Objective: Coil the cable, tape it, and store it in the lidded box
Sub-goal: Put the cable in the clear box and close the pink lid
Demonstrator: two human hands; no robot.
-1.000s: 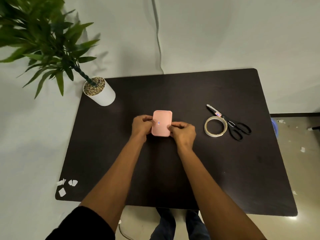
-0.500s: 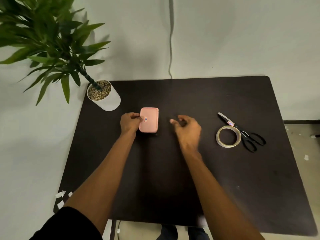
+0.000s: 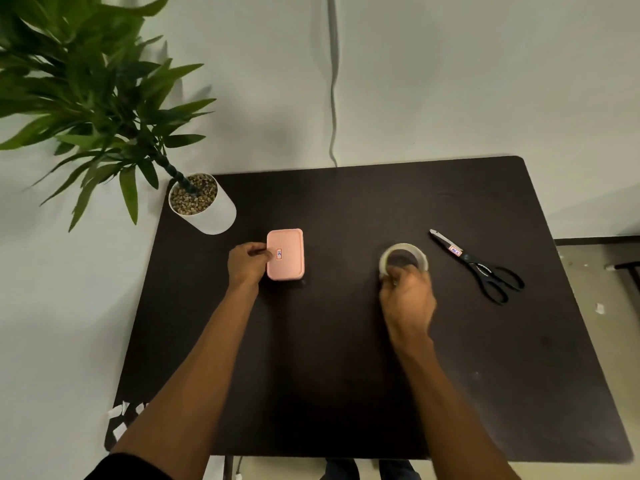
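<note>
The dark rectangular table (image 3: 346, 393) spreads out in front of the person. At its far left corner stands a green leafy plant in a white pot (image 3: 211, 216). The pink plastic lidded box (image 3: 289, 261) lies left of centre with its lid on and its long axis running away from the person. The left hand (image 3: 246, 264) holds its left edge with curled fingers. Black-handled scissors (image 3: 479, 268) lie off to the right. Between box and scissors the clear tape roll (image 3: 405, 245) lies flat, and the right hand (image 3: 408, 299) grips its near rim. No cable shows; I cannot tell whether it is inside the box. The tape lies straight ahead of the right hand and the box is well apart to the left, so I'd judge each hand works its own side.
</note>
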